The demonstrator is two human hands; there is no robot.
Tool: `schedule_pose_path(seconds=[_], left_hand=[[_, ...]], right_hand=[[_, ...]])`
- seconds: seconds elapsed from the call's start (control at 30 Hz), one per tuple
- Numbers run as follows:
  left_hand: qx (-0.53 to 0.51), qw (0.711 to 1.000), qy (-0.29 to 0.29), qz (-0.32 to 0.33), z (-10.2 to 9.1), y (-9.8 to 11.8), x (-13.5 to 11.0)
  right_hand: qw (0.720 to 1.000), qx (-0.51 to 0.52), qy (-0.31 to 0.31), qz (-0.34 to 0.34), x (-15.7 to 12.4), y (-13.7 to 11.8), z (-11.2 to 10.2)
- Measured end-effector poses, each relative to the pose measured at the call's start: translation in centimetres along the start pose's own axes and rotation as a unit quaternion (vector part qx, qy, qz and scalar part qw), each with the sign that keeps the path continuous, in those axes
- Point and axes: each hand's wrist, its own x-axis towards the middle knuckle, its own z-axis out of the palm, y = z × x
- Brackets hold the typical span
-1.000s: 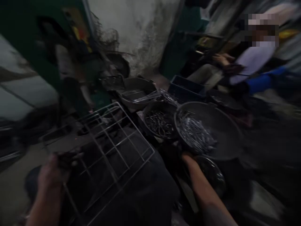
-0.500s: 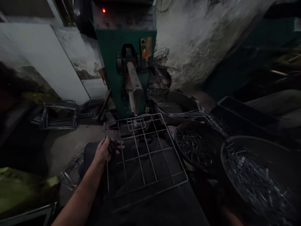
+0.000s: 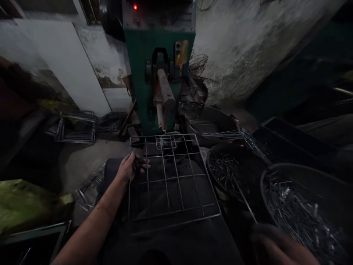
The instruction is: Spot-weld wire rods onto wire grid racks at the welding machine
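Note:
A rectangular wire grid (image 3: 178, 177) lies over my dark-clothed lap, its far end under the machine's electrode tips (image 3: 163, 127). A small wire loop (image 3: 166, 142) sits at that far end. My left hand (image 3: 131, 167) is closed on the grid's left side wire, fingers reaching inward. At the lower right, my right hand (image 3: 281, 244) is smeared by motion. A thin straight metal rod (image 3: 246, 203) runs from its fingers toward the round basin of short wire pieces (image 3: 226, 169); the fingers look closed on it.
A green machine (image 3: 138, 81) with a red light stands ahead. On the right, a larger basin (image 3: 303, 213) holds many metal pieces; long wires (image 3: 220, 134) lie across a pan behind. Wire frames (image 3: 75, 127) and a yellow-green sack (image 3: 24, 202) are at the left.
My right hand has come up into view at the lower right with a thin metal rod. My left hand keeps its hold on the grid. The whole view has shifted slightly.

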Motion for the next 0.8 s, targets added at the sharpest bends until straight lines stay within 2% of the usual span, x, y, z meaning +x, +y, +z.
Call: schedule_pose_path(seconds=[0.07,0.13,0.17,0.23,0.3,0.43,0.6,0.8], left_hand=[[0.004,1.000,-0.004,-0.004,0.1,-0.1,0.2],[0.007,1.000,-0.006,0.001,0.3,-0.2,0.4],[0.007,1.000,-0.007,0.004,0.4,-0.2,0.4],[0.004,1.000,-0.009,0.008,0.5,-0.1,0.3],[0.003,1.000,-0.013,0.008,0.4,0.0,0.2],[0.004,1.000,-0.023,0.014,-0.3,0.0,0.2],[0.000,1.000,-0.023,0.016,-0.6,-0.2,0.6],[-0.001,1.000,-0.018,0.011,0.0,-0.2,0.6]], right_hand=[[0.995,0.058,-0.015,-0.082,-0.3,-6.7,0.6],[0.977,0.063,-0.079,-0.187,0.0,-12.5,2.0],[0.964,0.048,-0.122,-0.232,0.4,-14.7,2.8],[0.938,0.001,-0.186,-0.291,1.2,-17.4,4.6],[0.925,-0.057,-0.216,-0.307,1.9,-18.2,6.0],[0.909,-0.153,-0.219,-0.320,2.5,-17.7,7.6],[0.881,-0.220,-0.222,-0.354,2.3,-18.1,7.8],[0.878,-0.227,-0.227,-0.356,2.3,-18.1,7.4]])
